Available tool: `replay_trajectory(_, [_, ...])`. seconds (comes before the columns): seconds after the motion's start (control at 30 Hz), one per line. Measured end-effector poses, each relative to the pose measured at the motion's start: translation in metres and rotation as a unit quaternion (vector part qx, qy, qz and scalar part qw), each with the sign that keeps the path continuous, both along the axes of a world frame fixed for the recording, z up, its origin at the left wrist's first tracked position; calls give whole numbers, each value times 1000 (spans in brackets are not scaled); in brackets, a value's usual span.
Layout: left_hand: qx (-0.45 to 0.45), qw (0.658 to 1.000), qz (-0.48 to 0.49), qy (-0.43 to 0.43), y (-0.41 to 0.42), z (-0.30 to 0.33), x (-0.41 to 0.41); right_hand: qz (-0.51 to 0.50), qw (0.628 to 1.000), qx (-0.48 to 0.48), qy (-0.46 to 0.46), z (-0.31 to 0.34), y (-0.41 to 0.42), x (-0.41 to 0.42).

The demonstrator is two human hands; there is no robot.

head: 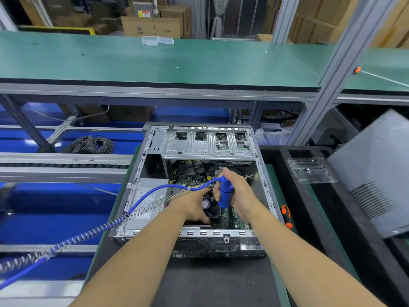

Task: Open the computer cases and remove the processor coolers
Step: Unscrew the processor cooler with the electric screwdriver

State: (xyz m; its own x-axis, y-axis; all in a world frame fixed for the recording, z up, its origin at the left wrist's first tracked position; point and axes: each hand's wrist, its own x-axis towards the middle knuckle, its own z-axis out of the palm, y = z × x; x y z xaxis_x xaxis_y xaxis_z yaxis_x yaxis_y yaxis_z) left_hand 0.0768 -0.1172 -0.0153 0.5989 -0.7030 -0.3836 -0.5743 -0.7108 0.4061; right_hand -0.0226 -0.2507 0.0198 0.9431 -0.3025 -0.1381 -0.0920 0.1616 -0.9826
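one open computer case (199,185), two hands – left (194,209), right (240,196) – one blue driver (225,193)

The open computer case (199,191) lies before the shelf (155,63), with a screwdriver (286,216) just right of it.

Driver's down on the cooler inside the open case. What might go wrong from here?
The left hand rests on the cooler right beside the blue driver gripped by the right hand; a slipping bit might strike fingers or the motherboard. The coiled hose drapes across the power supply and case edge, and may snag or tug the driver sideways.
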Motion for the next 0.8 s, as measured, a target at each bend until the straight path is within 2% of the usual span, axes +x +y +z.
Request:
replay_trajectory(0.17, [11, 999, -11, -40, -1, 4, 0, 3, 1000, -4, 8, -2, -1, 1])
replay_trajectory(0.37, [9, 1000, 3, 8, 0, 1, -2, 23, 1000, -12, -4, -5, -7, -4])
replay_trajectory(0.5, [-12, 998, -8, -60, 0, 5, -1, 71, 996, -56, -7, -6, -9, -4])
replay_trajectory(0.63, [-12, 998, -13, -57, 0, 5, -1, 100, 992, -76, -13, -5, -11, -4])
replay_trajectory(0.8, [14, 994, -44, -96, 0, 9, -5, 121, 992, -46, 10, -3, -9, -1])
